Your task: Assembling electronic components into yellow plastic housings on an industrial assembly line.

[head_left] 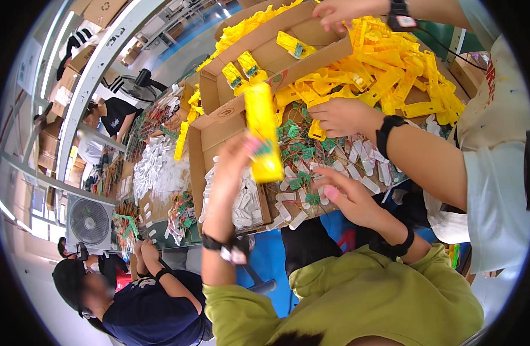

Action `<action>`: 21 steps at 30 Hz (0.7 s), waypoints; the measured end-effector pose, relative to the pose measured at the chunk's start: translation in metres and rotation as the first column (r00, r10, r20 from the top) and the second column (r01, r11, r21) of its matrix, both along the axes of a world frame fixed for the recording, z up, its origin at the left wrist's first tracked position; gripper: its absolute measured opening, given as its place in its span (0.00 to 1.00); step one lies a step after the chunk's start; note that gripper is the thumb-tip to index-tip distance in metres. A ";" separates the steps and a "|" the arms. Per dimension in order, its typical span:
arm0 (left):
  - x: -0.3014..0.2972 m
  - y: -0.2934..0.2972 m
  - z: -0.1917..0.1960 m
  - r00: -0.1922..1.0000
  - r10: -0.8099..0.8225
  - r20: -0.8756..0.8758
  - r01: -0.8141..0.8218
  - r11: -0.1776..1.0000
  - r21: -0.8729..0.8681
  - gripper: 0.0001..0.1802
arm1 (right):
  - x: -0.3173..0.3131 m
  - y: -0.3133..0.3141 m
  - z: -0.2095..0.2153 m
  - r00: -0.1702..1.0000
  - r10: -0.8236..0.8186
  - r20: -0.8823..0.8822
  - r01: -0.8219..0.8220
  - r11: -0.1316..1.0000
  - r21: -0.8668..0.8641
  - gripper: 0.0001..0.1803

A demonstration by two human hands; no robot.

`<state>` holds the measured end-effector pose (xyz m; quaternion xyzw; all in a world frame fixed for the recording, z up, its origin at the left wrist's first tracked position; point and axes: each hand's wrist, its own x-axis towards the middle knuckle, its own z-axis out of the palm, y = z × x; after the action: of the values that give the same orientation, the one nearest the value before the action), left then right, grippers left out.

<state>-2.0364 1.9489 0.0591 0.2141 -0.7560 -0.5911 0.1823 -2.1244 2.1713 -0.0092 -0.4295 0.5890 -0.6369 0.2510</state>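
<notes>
My left hand [225,173] is raised over the table, its fingers closed on a long yellow plastic housing [260,115], slightly blurred. A small green circuit board [263,149] shows at the housing's lower part, beside my fingertips. My right hand [357,202] hovers at the near side of the table, fingers apart, holding nothing. Below and around it lie green circuit boards with thin wires [305,153] and white oblong plastic pieces [354,171]. Under my left hand, a cardboard box [210,135] contains many white pieces [246,210].
Beyond, a cardboard tray [265,46] carries several yellow housings [250,64]. Yellow parts [386,69] heap at the right. A co-worker's hand [348,117] reaches into the parts from the right; their other hand [340,12] is above the tray. Another person [149,305] sits at left.
</notes>
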 end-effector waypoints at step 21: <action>0.063 -0.111 -0.070 0.930 0.216 0.298 0.039 0.748 -0.662 0.11 | -0.018 -0.009 -0.026 0.982 0.160 -0.098 -0.124 0.947 0.297 0.14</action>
<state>-1.9736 1.8384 -0.0105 0.2759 -0.9238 -0.2289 0.1341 -2.1427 2.1620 -0.0354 -0.4672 0.6576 -0.4966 0.3203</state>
